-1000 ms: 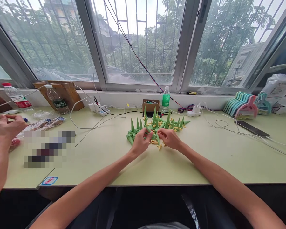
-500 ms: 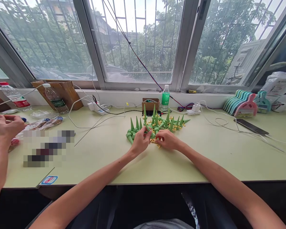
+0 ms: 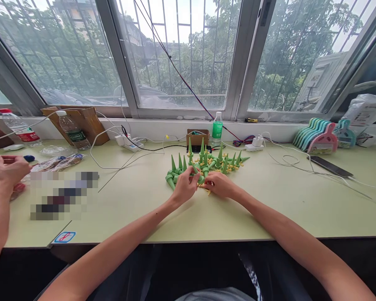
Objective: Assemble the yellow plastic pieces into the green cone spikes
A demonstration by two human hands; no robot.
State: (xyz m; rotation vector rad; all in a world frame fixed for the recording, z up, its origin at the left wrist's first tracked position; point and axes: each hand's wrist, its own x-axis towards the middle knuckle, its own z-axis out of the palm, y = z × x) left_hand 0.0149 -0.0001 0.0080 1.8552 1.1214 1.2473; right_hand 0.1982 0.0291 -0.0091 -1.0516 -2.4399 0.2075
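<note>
My left hand [image 3: 185,185] is closed around a green plastic watering spike [image 3: 201,179], its wider end toward my right hand. Close beside it, my right hand [image 3: 222,184] has its fingers pinched together at the end of that spike. Whatever sits between those fingertips is too small to make out. Small yellow plastic valves [image 3: 209,192] lie on the table under and between my hands. Just beyond them is a cluster of green watering spikes [image 3: 219,155], several standing point up with yellow parts on them and others lying on their sides.
A co-worker's hand [image 3: 8,169] works at the left. Behind the spikes stand a small cardboard box [image 3: 198,136] and a green-labelled bottle [image 3: 217,128]. A phone [image 3: 330,166], white cables [image 3: 290,160] and pastel plastic dustpans [image 3: 322,140] lie to the right.
My right hand has shifted slightly left, closer to the end of the spike. My left hand stays almost still with the spike in it. The co-worker's hand has moved a little.
</note>
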